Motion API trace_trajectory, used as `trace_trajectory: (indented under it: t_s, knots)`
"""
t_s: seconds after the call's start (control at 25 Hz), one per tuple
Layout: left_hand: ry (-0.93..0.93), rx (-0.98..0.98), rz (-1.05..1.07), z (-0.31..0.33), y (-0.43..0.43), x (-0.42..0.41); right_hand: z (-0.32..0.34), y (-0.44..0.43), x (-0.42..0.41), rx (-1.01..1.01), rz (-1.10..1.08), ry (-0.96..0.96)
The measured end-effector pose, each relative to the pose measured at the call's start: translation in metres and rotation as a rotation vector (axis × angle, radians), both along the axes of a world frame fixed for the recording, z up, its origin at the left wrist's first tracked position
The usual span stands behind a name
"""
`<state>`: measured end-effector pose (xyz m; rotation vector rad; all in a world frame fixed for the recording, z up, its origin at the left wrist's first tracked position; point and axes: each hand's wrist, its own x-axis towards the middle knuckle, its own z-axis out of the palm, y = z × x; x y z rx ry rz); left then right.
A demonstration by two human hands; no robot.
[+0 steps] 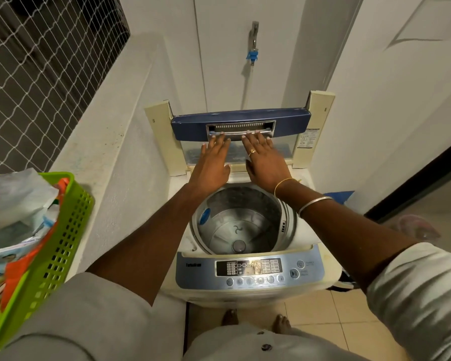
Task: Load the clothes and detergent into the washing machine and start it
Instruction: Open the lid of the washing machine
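A white top-loading washing machine (248,290) stands in front of me with its folding lid (241,121) raised upright at the back. The steel drum (238,225) is bare, with no clothes inside. My left hand (212,157) and my right hand (264,158) reach over the drum, fingers spread, fingertips resting on the grey handle of the lid's blue front strip. Neither hand holds anything. The blue control panel (249,269) faces me at the near edge. At my left a green basket (55,251) holds crumpled clothes and packets (16,204).
A low white parapet (110,142) runs along the left under a wire net. A wall tap (253,45) with a hose hangs behind the machine. A white wall closes the right side. My bare feet stand on beige floor tiles (323,321).
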<state>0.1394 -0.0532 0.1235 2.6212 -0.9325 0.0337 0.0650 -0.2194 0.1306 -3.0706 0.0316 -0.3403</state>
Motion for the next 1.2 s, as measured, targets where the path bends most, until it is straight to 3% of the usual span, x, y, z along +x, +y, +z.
trace_trajectory:
  t_s: [0.36,0.88,1.2]
  knots:
    - [0.115,0.096,0.055,-0.067,0.032,-0.083,-0.061,0.021,-0.084,0.155,-0.016,0.245]
    - [0.195,0.043,0.181,-0.074,-0.006,-0.263,-0.060,-0.020,-0.237,0.241,0.095,0.262]
    - [0.193,0.044,0.157,-0.076,-0.037,-0.269,-0.063,-0.047,-0.257,0.277,0.055,0.277]
